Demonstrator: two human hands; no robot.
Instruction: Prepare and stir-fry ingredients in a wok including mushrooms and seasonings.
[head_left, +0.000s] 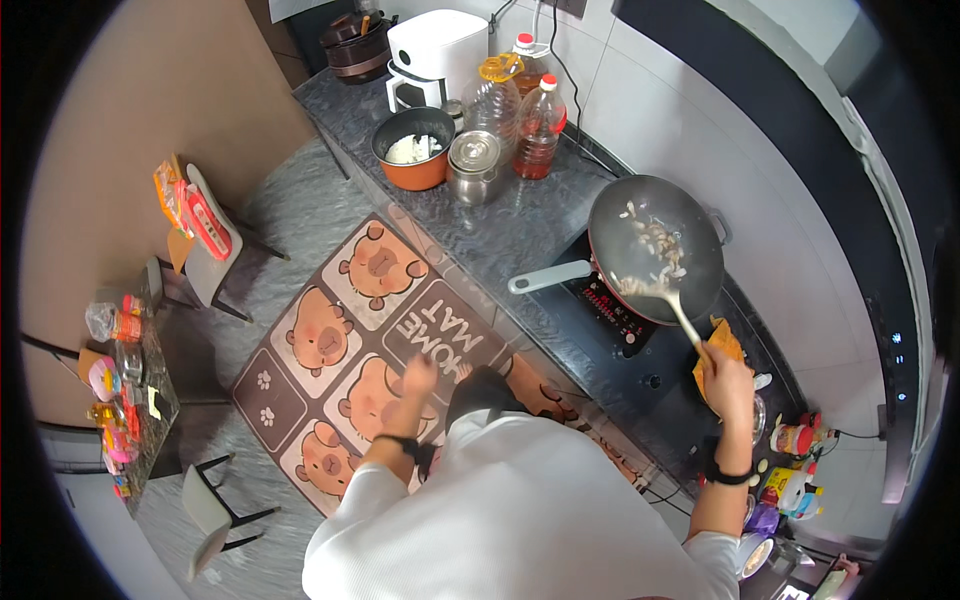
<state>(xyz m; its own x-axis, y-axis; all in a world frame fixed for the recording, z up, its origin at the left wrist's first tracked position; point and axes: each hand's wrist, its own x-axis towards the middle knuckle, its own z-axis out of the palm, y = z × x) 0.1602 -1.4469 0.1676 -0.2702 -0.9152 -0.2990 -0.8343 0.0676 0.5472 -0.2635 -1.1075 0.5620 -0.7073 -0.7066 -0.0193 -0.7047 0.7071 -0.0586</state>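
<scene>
My right hand grips the handle of a spatula, whose head rests among pieces of food at the near side of a dark wok. Pale and brown sliced pieces lie scattered across the wok's bottom. The wok stands on a black induction cooktop, its light grey handle pointing left over the counter. My left hand hangs low above the floor mat, away from the counter, its fingers curled; whether they enclose anything is not visible. An orange cloth lies beside and partly behind my right hand.
Left of the wok, the counter holds an orange pot with white contents, a lidded steel pot, large plastic bottles and a white air fryer. Jars and bottles crowd the right end. Chairs stand behind.
</scene>
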